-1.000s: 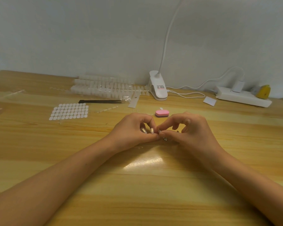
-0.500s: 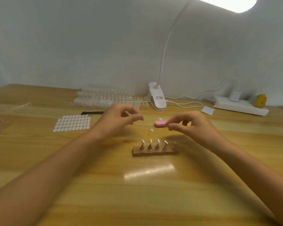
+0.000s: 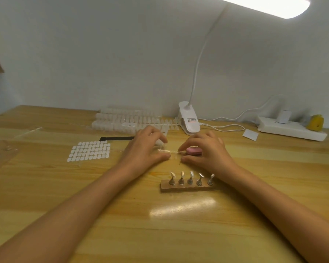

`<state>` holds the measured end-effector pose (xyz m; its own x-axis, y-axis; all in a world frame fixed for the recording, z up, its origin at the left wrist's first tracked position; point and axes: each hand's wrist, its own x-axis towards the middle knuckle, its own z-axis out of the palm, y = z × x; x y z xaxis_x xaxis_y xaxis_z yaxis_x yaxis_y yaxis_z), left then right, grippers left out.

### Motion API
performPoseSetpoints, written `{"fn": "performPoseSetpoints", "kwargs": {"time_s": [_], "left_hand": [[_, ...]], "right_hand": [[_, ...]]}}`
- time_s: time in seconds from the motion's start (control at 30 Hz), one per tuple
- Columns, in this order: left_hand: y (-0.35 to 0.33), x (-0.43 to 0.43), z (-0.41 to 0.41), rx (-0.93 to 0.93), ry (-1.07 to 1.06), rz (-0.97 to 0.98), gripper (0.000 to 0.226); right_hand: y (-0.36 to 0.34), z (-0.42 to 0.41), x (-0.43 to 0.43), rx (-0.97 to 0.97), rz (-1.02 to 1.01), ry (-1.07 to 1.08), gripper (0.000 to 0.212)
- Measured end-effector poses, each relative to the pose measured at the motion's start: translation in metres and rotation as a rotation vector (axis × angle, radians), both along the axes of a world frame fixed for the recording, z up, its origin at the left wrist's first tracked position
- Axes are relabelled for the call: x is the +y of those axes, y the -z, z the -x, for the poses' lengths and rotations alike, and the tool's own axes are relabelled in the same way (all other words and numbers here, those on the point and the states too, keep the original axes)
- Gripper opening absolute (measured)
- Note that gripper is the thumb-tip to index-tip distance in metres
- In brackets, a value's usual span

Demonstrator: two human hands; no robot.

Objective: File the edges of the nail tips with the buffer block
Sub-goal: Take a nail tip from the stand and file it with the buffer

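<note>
The pink buffer block lies on the wooden table, inside the curve of my right hand, between its forefinger and thumb. I cannot tell whether the hand grips the block. A thin clear strip lies between my two hands, and the right forefinger tip is at its right end. My left hand rests by the strip's left end with relaxed, spread fingers and its thumb on the table. Nearer to me stands a wooden stand with several metal holders carrying nail tips.
A sheet of white adhesive tabs and a black file lie to the left. Rows of clear nail tips sit at the back, beside a white clip lamp. At the right are a power strip and a small white card.
Both hands rose from the nail tip stand and moved away from me toward the buffer block. They now sit low on the table at the ends of a clear strip.
</note>
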<state>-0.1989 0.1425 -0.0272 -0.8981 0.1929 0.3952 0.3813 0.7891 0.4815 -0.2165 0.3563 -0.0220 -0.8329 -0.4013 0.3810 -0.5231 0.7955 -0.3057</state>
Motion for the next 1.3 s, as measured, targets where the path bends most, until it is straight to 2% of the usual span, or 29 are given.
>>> {"fn": "performPoseSetpoints", "kwargs": {"time_s": [0.3,0.47,0.6,0.67,0.93,1.07,1.2,1.3], "left_hand": [[0.000,-0.002,-0.006,0.042,0.018,-0.094,0.019],[0.002,-0.003,-0.001,0.001,0.028,-0.081,0.032],[0.004,-0.003,0.004,-0.058,0.008,-0.106,0.009],[0.004,-0.004,0.005,-0.048,-0.016,-0.129,0.005],[0.004,-0.004,0.010,-0.044,-0.141,-0.172,0.007],[0.002,-0.007,0.007,-0.033,-0.117,-0.209,0.006],[-0.001,-0.009,0.000,0.010,-0.113,-0.357,0.009],[-0.003,-0.009,-0.002,0.009,-0.097,-0.423,0.011]], "right_hand": [[0.004,0.003,0.003,-0.048,0.048,-0.080,0.023],[0.005,0.003,0.004,-0.058,0.052,-0.099,0.023],[0.004,0.003,0.003,-0.059,0.062,-0.106,0.024],[0.003,0.003,0.003,-0.067,0.063,-0.109,0.024],[0.001,0.003,0.003,-0.099,0.080,-0.128,0.024],[0.001,0.001,0.003,-0.106,0.066,-0.143,0.024],[-0.004,-0.002,0.008,-0.226,0.302,-0.166,0.033],[-0.008,-0.002,0.019,-0.239,0.341,-0.138,0.029]]}}
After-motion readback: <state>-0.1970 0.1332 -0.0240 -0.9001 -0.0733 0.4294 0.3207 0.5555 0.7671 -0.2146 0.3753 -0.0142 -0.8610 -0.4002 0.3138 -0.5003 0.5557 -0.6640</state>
